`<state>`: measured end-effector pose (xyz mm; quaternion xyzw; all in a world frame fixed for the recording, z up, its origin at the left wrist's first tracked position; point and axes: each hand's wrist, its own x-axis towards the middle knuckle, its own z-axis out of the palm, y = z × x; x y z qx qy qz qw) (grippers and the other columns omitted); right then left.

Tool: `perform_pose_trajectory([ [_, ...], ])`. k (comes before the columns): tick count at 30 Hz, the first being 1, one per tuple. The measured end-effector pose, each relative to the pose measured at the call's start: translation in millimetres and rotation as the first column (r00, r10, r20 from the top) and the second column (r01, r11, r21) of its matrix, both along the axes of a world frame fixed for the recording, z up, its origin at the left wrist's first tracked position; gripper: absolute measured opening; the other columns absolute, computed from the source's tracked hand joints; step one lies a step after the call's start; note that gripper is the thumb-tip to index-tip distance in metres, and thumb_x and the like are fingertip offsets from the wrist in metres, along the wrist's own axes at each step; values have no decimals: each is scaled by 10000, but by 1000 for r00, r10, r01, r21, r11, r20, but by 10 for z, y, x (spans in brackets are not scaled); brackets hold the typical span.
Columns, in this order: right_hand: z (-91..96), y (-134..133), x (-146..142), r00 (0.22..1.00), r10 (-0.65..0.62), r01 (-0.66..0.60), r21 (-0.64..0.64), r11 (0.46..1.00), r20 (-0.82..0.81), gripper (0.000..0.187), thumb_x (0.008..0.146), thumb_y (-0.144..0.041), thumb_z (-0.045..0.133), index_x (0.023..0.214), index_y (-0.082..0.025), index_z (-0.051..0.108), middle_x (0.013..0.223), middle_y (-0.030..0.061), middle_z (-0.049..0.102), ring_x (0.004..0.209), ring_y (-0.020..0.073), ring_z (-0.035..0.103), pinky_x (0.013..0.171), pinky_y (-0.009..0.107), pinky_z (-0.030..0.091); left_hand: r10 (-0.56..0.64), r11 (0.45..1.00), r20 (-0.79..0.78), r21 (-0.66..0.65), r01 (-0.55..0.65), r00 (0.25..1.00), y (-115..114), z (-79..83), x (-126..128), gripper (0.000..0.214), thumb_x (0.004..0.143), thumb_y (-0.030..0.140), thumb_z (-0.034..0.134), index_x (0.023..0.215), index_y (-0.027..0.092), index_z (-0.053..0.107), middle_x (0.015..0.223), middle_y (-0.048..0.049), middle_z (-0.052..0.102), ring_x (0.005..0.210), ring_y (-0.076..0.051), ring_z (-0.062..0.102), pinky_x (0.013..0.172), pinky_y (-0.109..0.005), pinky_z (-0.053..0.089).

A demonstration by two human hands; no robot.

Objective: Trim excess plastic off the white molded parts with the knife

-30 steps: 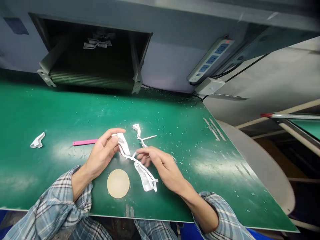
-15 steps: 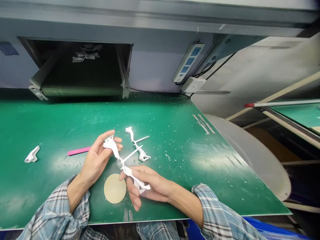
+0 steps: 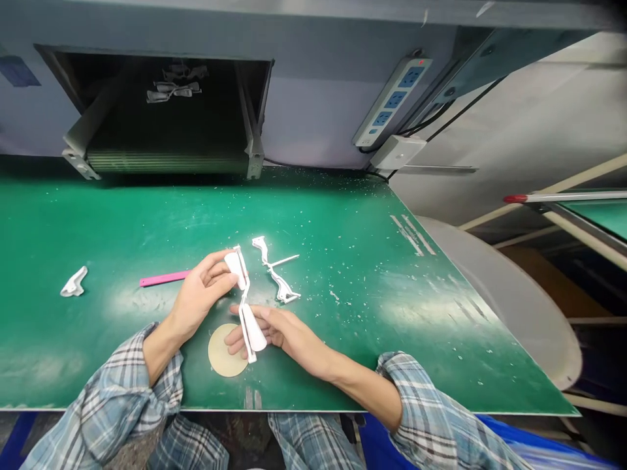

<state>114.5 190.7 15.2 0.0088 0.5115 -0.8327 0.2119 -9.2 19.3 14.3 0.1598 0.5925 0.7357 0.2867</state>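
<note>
A white plastic moulded piece (image 3: 253,329), two paddle-like ends joined by a thin bent middle, is held upright between my hands above the table. My left hand (image 3: 203,294) pinches its upper end between thumb and fingers. At the lower end, my right hand (image 3: 289,333) has its fingers behind the piece, with the thumb close beside it, in a loose hold. A similar white moulded piece with a thin side stem (image 3: 274,271) lies just beyond my hands. Beneath my right fingertips is a round beige disc (image 3: 223,359), partly covered.
On the green table (image 3: 353,261) lie a pink strip (image 3: 164,279) and a small white part (image 3: 74,282), with white specks scattered about. A conveyor (image 3: 166,160) at the back carries more white pieces (image 3: 174,90). A power strip (image 3: 393,101) hangs on the machine.
The held piece has been turned over and now stands more upright; its side stem no longer shows. My right fingers have loosened and spread behind it. The view has shifted slightly.
</note>
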Motion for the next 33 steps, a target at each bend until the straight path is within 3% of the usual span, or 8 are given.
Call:
perform_pose_trajectory([
  [7, -38, -1, 2, 998, 14, -9, -82, 997, 54, 537, 1071, -521, 482, 1401, -127, 637, 1129, 187, 796, 976, 273, 787, 957, 462, 561, -1, 1000, 27, -18, 1, 1000, 25, 25, -3, 530, 876, 311, 838, 1331, 198, 591, 1084, -58, 749, 946, -158, 694, 878, -259, 536],
  [13, -42, -22, -4, 994, 51, -29, -208, 978, 98, 509, 1019, -454, 660, 1395, -113, 629, 1172, 206, 777, 1005, 245, 778, 917, 398, 582, 39, 983, -176, -171, -70, 984, 43, 14, 9, 479, 886, 313, 788, 1300, 184, 584, 1062, -67, 737, 937, -185, 699, 871, -304, 558],
  [17, -32, -4, -19, 998, 37, -25, -215, 976, 52, 542, 1007, -499, 668, 1392, -120, 628, 1121, 189, 776, 957, 229, 766, 871, 372, 580, -57, 921, -402, -374, -107, 914, -1, -115, -29, 457, 927, 272, 686, 1366, 216, 573, 1122, -79, 712, 974, -228, 680, 917, -385, 545],
  [20, -34, 14, -37, 999, -29, 28, -36, 999, -32, 533, 1023, -533, 626, 1372, -130, 627, 949, 105, 765, 776, 171, 709, 772, 318, 556, -131, 866, -619, -452, -214, 775, -30, -139, -48, 476, 904, 186, 634, 1378, 228, 622, 1288, -121, 666, 1176, -304, 604, 1064, -490, 464],
  [22, -38, 20, -54, 994, -61, 75, 158, 985, -87, 491, 1044, -559, 565, 1274, -136, 667, 788, 30, 701, 660, 139, 629, 697, 286, 523, -102, 902, -672, -373, -216, 733, -36, -75, -31, 518, 886, 156, 624, 1398, 238, 632, 1456, -123, 590, 1373, -333, 494, 1178, -514, 371],
  [27, -5, 17, -102, 945, -19, 231, 623, 747, -328, 412, 1100, -478, 439, 972, -183, 697, 771, 13, 699, 705, 151, 633, 738, 286, 501, -82, 993, -423, -117, 35, 903, -48, 148, 107, 306, 1032, 362, 578, 1232, 224, 765, 1289, -111, 732, 1270, -303, 629, 1139, -446, 451],
  [30, 39, 13, -129, 909, 4, 309, 679, 665, -417, 391, 1103, -448, 420, 960, -204, 689, 840, 25, 746, 745, 170, 680, 779, 303, 518, -13, 999, -455, -39, -6, 890, -71, 184, 167, 314, 1034, 439, 606, 1083, 219, 824, 1138, -114, 781, 1171, -298, 679, 1087, -425, 486],
  [33, 68, 22, -186, 888, 4, 351, 685, 638, -459, 385, 1102, -458, 424, 1009, -203, 696, 861, 33, 751, 757, 176, 694, 774, 301, 524, 12, 999, -511, 36, 7, 859, -94, 181, 166, 303, 1029, 437, 622, 1060, 220, 832, 1091, -117, 788, 1107, -289, 703, 1045, -422, 510],
])
